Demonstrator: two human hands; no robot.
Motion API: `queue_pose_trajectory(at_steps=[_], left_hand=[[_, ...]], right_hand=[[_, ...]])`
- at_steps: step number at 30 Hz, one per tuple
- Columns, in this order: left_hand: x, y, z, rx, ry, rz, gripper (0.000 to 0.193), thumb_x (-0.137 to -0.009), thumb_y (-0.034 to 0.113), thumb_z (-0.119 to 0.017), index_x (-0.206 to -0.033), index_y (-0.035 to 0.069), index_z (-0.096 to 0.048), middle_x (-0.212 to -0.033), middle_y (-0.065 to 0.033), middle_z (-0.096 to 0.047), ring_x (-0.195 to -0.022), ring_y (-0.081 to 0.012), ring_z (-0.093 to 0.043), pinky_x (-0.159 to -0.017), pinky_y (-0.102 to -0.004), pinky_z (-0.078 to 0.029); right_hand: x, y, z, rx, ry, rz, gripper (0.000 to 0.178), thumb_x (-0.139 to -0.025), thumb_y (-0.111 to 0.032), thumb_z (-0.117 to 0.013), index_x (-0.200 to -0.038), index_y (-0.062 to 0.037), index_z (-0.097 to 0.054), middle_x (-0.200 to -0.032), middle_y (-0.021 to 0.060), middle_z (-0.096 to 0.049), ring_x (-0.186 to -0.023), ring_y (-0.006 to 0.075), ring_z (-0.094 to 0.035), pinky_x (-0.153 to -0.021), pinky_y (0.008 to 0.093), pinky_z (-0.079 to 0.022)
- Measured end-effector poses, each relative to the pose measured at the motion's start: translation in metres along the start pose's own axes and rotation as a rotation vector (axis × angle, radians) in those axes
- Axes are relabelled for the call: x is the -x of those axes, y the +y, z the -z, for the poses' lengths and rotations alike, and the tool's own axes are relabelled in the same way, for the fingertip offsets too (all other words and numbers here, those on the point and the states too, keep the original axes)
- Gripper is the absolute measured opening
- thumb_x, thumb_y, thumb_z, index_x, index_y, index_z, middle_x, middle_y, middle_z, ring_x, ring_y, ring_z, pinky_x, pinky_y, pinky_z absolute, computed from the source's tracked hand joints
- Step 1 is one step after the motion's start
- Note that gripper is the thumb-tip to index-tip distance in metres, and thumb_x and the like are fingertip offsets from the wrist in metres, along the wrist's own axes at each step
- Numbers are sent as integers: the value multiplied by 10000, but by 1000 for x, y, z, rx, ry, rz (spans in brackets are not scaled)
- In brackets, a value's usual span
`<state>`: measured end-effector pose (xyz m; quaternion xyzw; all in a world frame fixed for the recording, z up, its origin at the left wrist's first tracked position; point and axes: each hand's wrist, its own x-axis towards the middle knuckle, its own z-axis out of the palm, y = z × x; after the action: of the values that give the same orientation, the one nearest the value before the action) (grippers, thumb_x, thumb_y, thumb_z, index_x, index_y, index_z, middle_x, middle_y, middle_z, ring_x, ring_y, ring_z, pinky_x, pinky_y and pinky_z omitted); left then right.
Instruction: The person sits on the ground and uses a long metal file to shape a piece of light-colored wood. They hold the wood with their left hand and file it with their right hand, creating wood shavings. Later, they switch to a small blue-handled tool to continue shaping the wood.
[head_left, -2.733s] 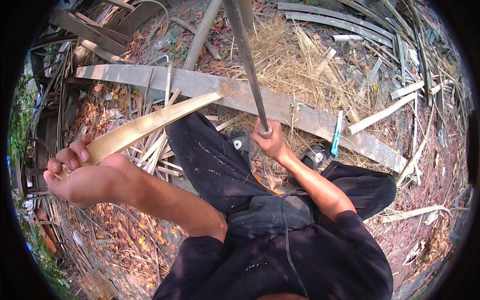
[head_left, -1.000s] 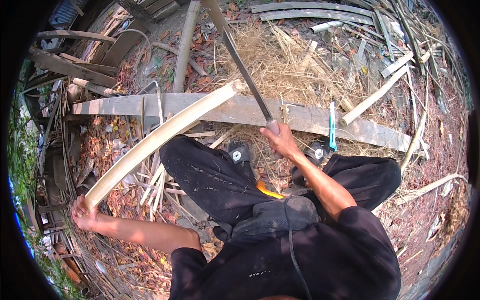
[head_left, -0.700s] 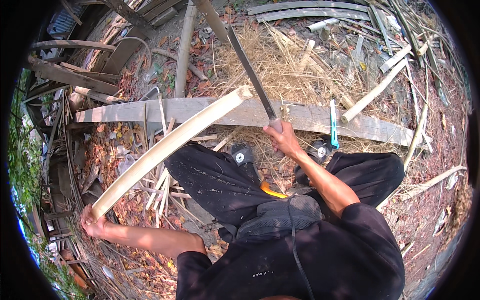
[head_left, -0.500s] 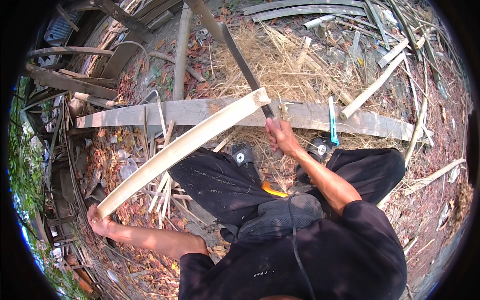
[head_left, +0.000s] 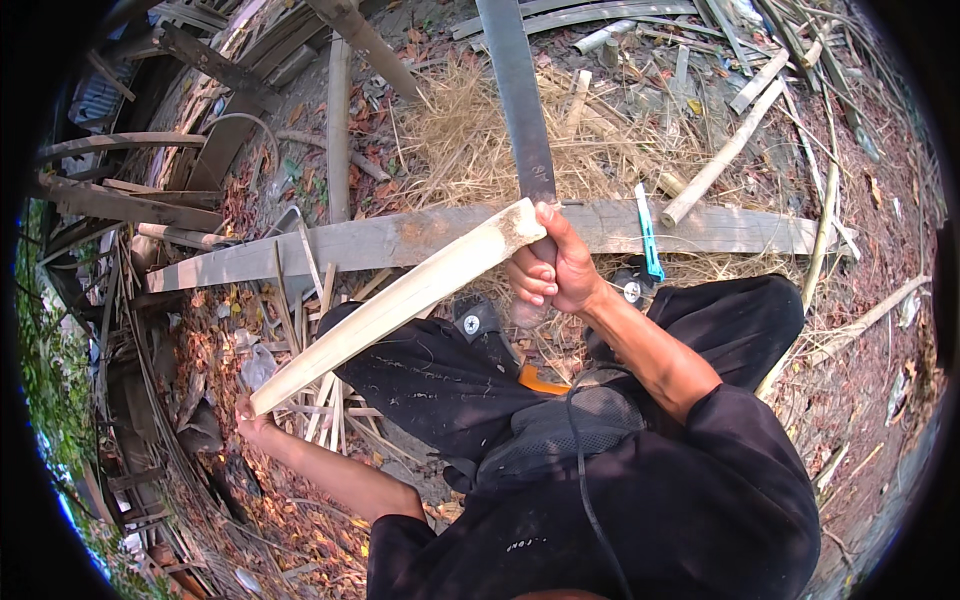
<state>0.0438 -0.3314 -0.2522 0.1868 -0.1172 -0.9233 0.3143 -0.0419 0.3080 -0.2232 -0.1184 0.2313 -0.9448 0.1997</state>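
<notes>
Across open ground (head_left: 850, 400) strewn with dry leaves (head_left: 300, 510), a long grey plank (head_left: 370, 243) lies crosswise, with a heap of straw (head_left: 450, 135) beyond it. A pale wooden strip (head_left: 390, 312) slants upward to the right, its far end overlapping the plank; the left hand (head_left: 252, 422) is clamped on its lower end. Beside the far end, the right hand (head_left: 565, 268) is wrapped around the handle of a large knife (head_left: 518, 110). A blue cutter (head_left: 648, 235) rests across the plank.
</notes>
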Motion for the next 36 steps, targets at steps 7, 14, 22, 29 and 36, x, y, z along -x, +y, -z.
queue_pose_trajectory(at_steps=[7,14,22,29,36], left_hand=[[6,-20,-3,-129,33,-140,189,-778,45,-332,-599,96,-300,-510,-40,-272,-505,-166,-341,-612,-361,-369],[-9,-17,-12,-310,-10,-283,222,-818,85,-330,-598,74,-356,-504,-60,-358,-547,-199,-450,-669,-412,-445],[16,-180,-186,-1370,41,-895,746,-788,383,-710,-1349,44,-353,-1340,-253,-373,-1167,-311,-458,-967,-426,-375],[165,-386,-359,-1410,-1734,-410,782,-796,506,-663,-1383,91,-356,-1243,-184,-550,-1139,-307,-547,-965,-499,-424],[194,-408,-381,-1163,-1778,15,361,-932,282,-560,-1157,0,-543,-759,-62,-643,-680,-143,-651,-657,-288,-530]], right_hand=[[2,-22,-6,81,199,63,153,-901,-206,-597,-914,-77,-517,-491,-41,-367,-350,61,-363,-355,239,-359],[-3,-24,3,82,242,77,79,-871,-82,-579,-899,-73,-505,-511,-42,-401,-360,57,-386,-363,243,-368],[-45,-103,-45,161,228,416,98,-857,-116,-598,-859,-95,-502,-510,-61,-361,-390,52,-397,-373,236,-370],[-95,-163,-127,599,3,506,212,-905,-228,-587,-792,-68,-506,-524,-77,-328,-391,9,-335,-384,194,-325],[-109,-177,-161,639,141,446,364,-842,-316,-686,-920,8,-539,-535,-53,-378,-403,37,-366,-382,205,-332]])
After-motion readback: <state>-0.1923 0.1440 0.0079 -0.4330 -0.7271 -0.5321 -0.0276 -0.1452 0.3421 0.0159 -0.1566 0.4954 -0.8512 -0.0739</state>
